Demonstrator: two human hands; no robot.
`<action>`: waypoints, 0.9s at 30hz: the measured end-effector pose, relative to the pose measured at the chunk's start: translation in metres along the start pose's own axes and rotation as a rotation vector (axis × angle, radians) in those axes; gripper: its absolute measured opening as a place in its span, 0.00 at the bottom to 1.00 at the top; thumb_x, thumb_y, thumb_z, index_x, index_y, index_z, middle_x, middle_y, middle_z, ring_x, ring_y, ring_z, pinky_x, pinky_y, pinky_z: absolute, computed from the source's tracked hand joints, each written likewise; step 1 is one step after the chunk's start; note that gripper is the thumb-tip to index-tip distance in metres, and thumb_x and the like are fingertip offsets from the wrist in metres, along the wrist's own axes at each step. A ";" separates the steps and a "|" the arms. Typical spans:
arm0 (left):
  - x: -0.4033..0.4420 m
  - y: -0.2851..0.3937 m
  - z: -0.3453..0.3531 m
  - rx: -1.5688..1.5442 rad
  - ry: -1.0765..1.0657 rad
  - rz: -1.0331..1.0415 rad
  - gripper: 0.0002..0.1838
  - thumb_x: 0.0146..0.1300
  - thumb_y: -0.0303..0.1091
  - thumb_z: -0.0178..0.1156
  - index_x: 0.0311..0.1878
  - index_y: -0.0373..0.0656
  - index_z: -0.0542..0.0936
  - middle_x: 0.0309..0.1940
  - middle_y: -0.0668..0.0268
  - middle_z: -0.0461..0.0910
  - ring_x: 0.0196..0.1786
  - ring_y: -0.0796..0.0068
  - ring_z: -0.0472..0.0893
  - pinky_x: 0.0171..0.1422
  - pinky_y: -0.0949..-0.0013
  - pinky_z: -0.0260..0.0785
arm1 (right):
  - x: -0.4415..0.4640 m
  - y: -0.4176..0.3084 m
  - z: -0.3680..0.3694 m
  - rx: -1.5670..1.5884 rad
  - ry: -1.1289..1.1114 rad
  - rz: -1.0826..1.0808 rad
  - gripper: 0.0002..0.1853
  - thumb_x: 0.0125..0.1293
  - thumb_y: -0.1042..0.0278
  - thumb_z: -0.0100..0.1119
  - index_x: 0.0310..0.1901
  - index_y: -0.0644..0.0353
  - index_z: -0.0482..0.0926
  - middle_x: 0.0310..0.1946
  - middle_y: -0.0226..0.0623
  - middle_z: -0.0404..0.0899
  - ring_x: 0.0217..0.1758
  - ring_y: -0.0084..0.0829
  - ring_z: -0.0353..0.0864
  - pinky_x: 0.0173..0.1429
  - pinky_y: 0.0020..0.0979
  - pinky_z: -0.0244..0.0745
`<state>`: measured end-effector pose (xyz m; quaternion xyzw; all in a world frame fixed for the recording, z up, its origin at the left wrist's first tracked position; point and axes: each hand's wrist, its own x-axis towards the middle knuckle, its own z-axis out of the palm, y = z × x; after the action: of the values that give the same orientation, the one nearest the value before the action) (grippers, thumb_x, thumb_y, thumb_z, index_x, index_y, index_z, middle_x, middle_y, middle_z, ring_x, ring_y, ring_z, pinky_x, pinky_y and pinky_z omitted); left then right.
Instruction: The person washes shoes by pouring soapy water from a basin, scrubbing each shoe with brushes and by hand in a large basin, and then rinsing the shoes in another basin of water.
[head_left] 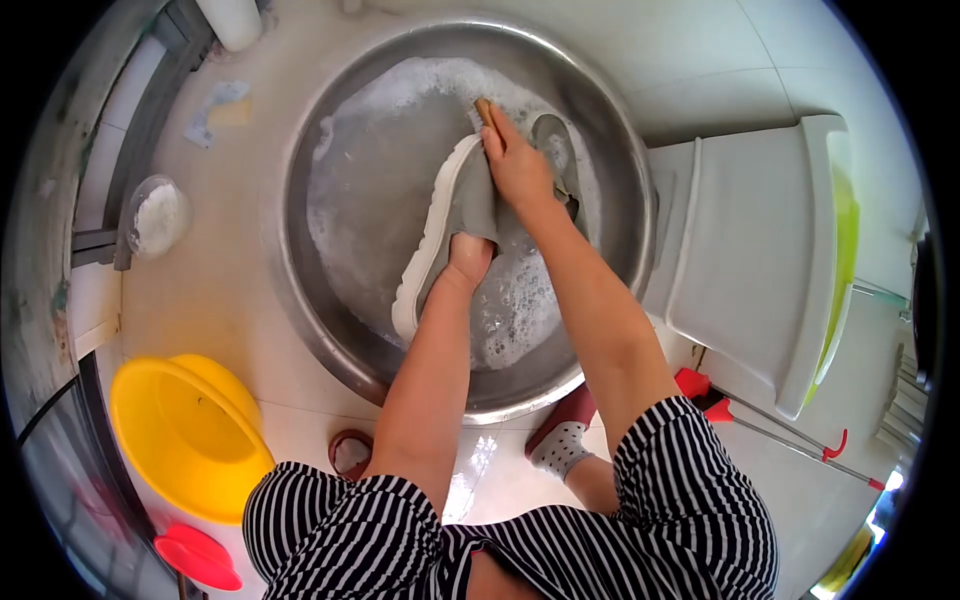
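Note:
A grey shoe point(480, 205) with a thick white sole is held on its side over soapy water, toe pointing away from me. My left hand point(470, 257) reaches into its opening and holds it from inside; the fingers are hidden. Closed around the wooden handle of a brush point(484, 108), my right hand point(522, 172) presses against the shoe's toe end. The bristles are mostly hidden. Behind my right wrist, a second grey shoe point(552, 135) lies partly in the water. Both hands are inside the rim of a large metal basin point(300, 270).
A yellow basin point(190, 430) and a red basin point(200, 557) stand at lower left. A bowl of white powder point(158, 218) sits left of the metal basin. A white cabinet-like unit point(750, 250) is close on the right, with red-ended rods point(780, 428) below it.

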<state>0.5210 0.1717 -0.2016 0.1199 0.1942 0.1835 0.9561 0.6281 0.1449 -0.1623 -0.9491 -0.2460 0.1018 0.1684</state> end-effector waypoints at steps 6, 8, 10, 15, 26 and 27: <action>0.007 -0.004 -0.067 -0.347 -0.128 -0.079 0.25 0.72 0.47 0.44 0.68 0.51 0.63 0.64 0.71 0.67 0.64 0.71 0.67 0.68 0.65 0.60 | -0.090 -0.014 0.007 0.131 -0.220 -0.193 0.24 0.69 0.42 0.43 0.65 0.32 0.66 0.36 0.51 0.81 0.38 0.54 0.81 0.45 0.48 0.74; 0.004 -0.009 -0.053 -0.353 0.023 -0.069 0.25 0.72 0.47 0.45 0.69 0.50 0.63 0.65 0.70 0.67 0.65 0.71 0.67 0.69 0.64 0.59 | -0.085 -0.006 0.012 0.101 -0.305 -0.244 0.26 0.68 0.39 0.41 0.65 0.32 0.66 0.40 0.52 0.81 0.41 0.55 0.81 0.47 0.48 0.74; 0.008 -0.006 -0.028 -0.344 0.159 -0.039 0.25 0.72 0.46 0.45 0.69 0.50 0.63 0.65 0.69 0.66 0.66 0.71 0.66 0.70 0.64 0.58 | -0.030 0.009 0.030 -0.130 -0.159 -0.161 0.23 0.68 0.47 0.46 0.64 0.35 0.68 0.28 0.49 0.81 0.34 0.52 0.81 0.39 0.49 0.74; 0.009 0.007 0.000 0.069 0.252 0.044 0.25 0.71 0.47 0.45 0.68 0.48 0.64 0.66 0.69 0.66 0.67 0.69 0.64 0.71 0.65 0.57 | 0.010 0.003 0.059 -0.127 0.045 -0.136 0.22 0.68 0.48 0.46 0.60 0.43 0.71 0.30 0.48 0.82 0.34 0.51 0.82 0.39 0.49 0.75; -0.004 -0.012 -0.006 -0.192 0.057 -0.040 0.24 0.72 0.47 0.42 0.66 0.46 0.66 0.63 0.68 0.68 0.65 0.68 0.67 0.70 0.65 0.59 | -0.022 0.010 -0.005 -0.096 -0.224 -0.094 0.24 0.68 0.46 0.47 0.66 0.32 0.66 0.35 0.51 0.81 0.39 0.50 0.82 0.43 0.44 0.75; -0.011 -0.004 0.012 -0.157 0.109 -0.064 0.24 0.73 0.45 0.40 0.66 0.44 0.66 0.64 0.67 0.68 0.66 0.68 0.67 0.71 0.65 0.56 | 0.004 0.022 0.007 -0.241 -0.195 0.020 0.24 0.69 0.47 0.47 0.66 0.30 0.64 0.38 0.52 0.81 0.40 0.48 0.82 0.43 0.44 0.74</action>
<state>0.5179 0.1616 -0.1887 0.0284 0.2347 0.1736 0.9560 0.6389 0.1306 -0.1775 -0.9504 -0.2622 0.1649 0.0274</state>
